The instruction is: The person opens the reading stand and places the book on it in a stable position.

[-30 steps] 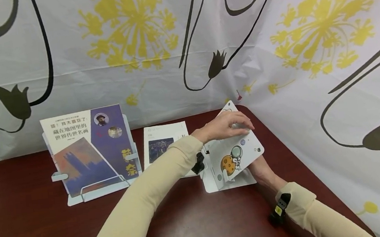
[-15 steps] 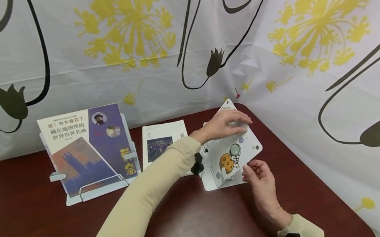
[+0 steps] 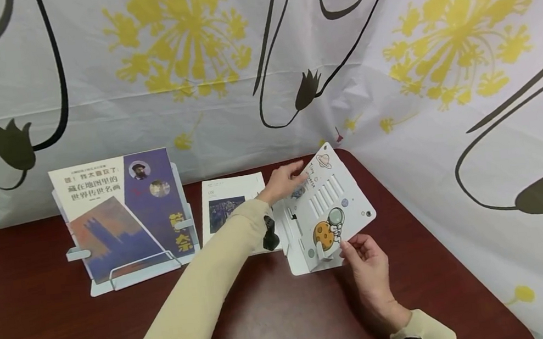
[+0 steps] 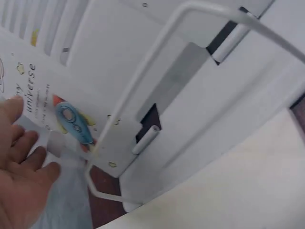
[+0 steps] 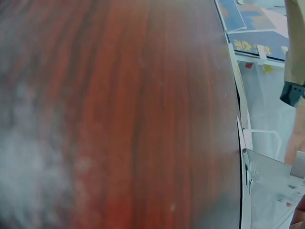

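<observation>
A white book stand (image 3: 308,237) stands on the table, its back panel (image 3: 347,183) tilted and printed with an astronaut, planets and slots. My left hand (image 3: 280,184) is at the panel's upper left edge, fingers loosely bent. In the left wrist view, the left hand (image 4: 24,167) lies near the printed rocket (image 4: 74,123); whether it touches the panel I cannot tell. My right hand (image 3: 373,272) pinches the panel's lower right edge between thumb and fingers. Only a sliver of the right hand (image 5: 299,214) shows in the right wrist view. A wire bar (image 4: 143,71) crosses the left wrist view.
On the left, a second stand (image 3: 107,287) holds a large purple and cream book (image 3: 151,209). A white book (image 3: 225,185) lies between the stands, partly behind the left arm. Patterned cloth (image 3: 227,124) hangs behind the dark red table (image 3: 27,305) and along its right side.
My left hand has moved from in front of the panel to its upper left edge, uncovering the slots. The right hand has come out from behind the panel to its lower right edge.
</observation>
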A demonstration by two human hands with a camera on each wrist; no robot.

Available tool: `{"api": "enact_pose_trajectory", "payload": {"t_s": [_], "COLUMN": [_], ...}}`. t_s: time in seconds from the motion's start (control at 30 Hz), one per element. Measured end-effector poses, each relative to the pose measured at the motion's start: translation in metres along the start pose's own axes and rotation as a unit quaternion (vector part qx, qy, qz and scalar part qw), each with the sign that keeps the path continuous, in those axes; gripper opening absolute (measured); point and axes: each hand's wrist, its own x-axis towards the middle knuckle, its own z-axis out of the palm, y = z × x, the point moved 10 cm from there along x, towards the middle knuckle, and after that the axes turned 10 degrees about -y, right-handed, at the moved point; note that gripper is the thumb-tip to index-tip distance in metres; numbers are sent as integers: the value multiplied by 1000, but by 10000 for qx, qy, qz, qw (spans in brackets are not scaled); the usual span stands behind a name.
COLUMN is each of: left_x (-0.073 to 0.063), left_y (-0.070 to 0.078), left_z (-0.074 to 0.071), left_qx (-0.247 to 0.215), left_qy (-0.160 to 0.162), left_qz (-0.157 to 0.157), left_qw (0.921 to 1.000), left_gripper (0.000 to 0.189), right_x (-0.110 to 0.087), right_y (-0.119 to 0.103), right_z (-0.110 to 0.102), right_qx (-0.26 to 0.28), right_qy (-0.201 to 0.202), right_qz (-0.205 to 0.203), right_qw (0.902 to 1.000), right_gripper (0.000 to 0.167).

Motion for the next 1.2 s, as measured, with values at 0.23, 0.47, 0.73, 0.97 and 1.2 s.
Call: {"api": "enact_pose_trajectory", "payload": {"t_s": [0.23, 0.47, 0.73, 0.97, 1.2], "left_x": [-3, -9, -17, -35, -50], "left_y": [-9, -18, -27, -30, -31], "left_z": [-6, -19, -27, -32, -34], "left_qx": [-111, 62, 162, 166, 27], "left_qy": [343, 934, 1548, 1686, 1794], "left_qz": [-140, -434, -572, -706, -777], "left_qw": [9993, 9947, 9862, 9830, 9807], "left_gripper": [41, 33, 21, 18, 16], "right_x": [9, 36, 79, 117, 145], "right_y": [-1, 4, 13, 16, 19], "right_z": [-13, -49, -85, -87, -82], "right_qx": [262, 446, 233, -133, -410], "right_qy": [158, 615, 924, 653, 507], "right_qz": [-308, -114, 486, 949, 1244], "right_qw": [9991, 9970, 9943, 9933, 9901], "right_gripper": [12, 14, 9, 3, 3]}}
